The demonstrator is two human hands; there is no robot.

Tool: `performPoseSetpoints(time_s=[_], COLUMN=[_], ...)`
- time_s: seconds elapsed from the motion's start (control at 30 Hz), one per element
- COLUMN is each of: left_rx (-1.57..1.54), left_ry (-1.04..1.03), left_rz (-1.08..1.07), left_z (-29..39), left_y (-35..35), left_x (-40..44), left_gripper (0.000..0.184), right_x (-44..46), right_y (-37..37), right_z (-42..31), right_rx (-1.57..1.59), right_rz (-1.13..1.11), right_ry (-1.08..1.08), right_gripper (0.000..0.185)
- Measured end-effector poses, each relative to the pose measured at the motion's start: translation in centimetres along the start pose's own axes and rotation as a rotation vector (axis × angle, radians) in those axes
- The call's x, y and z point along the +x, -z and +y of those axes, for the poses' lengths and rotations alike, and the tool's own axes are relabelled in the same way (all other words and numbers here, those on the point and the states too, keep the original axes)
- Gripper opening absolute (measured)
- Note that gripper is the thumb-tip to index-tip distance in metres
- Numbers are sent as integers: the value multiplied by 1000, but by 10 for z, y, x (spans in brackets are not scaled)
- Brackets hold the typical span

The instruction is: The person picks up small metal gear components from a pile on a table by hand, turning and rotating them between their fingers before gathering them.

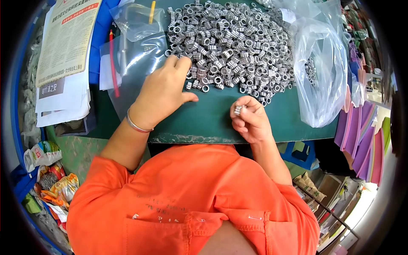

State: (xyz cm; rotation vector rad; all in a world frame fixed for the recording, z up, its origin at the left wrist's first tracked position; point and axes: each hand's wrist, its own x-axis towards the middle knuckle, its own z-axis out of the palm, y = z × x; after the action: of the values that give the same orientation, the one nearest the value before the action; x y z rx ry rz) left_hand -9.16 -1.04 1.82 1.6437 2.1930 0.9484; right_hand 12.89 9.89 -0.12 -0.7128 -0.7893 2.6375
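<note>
A large heap of small ridged metal rings [231, 42] lies on the green tabletop [187, 125]. My left hand [163, 87], with a bangle at the wrist, reaches to the heap's left edge. Its thumb sticks out to the side, away from the bent fingers, whose tips are partly hidden among the rings. Nothing shows in its grasp. Near the table's front edge, below the heap, my right hand [255, 121] pinches one ridged metal ring [238, 109] between thumb and fingers.
Right of the heap lies a clear plastic bag [321, 80]. On the left are flat plastic bags [144, 55], a red pen [113, 63], a yellow stick [152, 12] and newspaper [66, 38] over white papers. A blue stool [299, 155] stands beneath the table.
</note>
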Motion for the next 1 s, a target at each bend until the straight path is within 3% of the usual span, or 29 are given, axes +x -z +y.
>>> performPoseSetpoints(time_s=[0.1, 0.13, 0.23, 0.27, 0.3, 0.37, 0.5, 0.57, 0.63, 0.7, 0.73, 0.83, 1.0], left_rx=[7, -30, -75, -72, -70, -57, -9, -39, -35, -26, -13, 43, 165], left_ry=[58, 55, 50, 43, 33, 36, 40, 16, 23, 28, -4, -62, -104], left_rz=[-77, -80, -95, -93, -90, -106, -98, -59, -48, -42, 25, 68, 4], left_z=[-1, 0, 2, 4, 6, 9, 15, 16, 18, 20, 22, 25, 29], left_y=[-4, -6, -9, -10, -11, -12, -17, -22, -24, -26, -27, -30, -35], left_x=[-1, -2, -4, -4, -5, -6, -9, -10, -9, -7, -6, -2, -1], left_gripper=[48, 47, 44, 44, 43, 44, 46, 50, 54, 57, 58, 61, 60], right_x=[4, 6, 16, 25, 28, 39, 37, 28, 23, 11, 12, 6, 1], right_y=[-9, -9, -18, -16, -25, -14, -14, -17, -9, -6, -3, -7, 2], right_z=[-2, -4, 2, 5, 5, 13, 14, 11, 9, 10, 9, 5, 7], right_rx=[153, 18, -947, -1367, -1584, -1709, -1691, -1514, -1458, -1241, -1257, -1345, -1474], right_rz=[6, 77, 323, 299, 315, 292, 239, 293, 248, 366, 311, 313, 196], right_ry=[87, 127, 325, 621, 737, 866, 958, 817, 908, 608, 779, 895, 801], right_gripper=[6, 5, 10, 15, 15, 15, 15, 15, 15, 15, 16, 18, 25])
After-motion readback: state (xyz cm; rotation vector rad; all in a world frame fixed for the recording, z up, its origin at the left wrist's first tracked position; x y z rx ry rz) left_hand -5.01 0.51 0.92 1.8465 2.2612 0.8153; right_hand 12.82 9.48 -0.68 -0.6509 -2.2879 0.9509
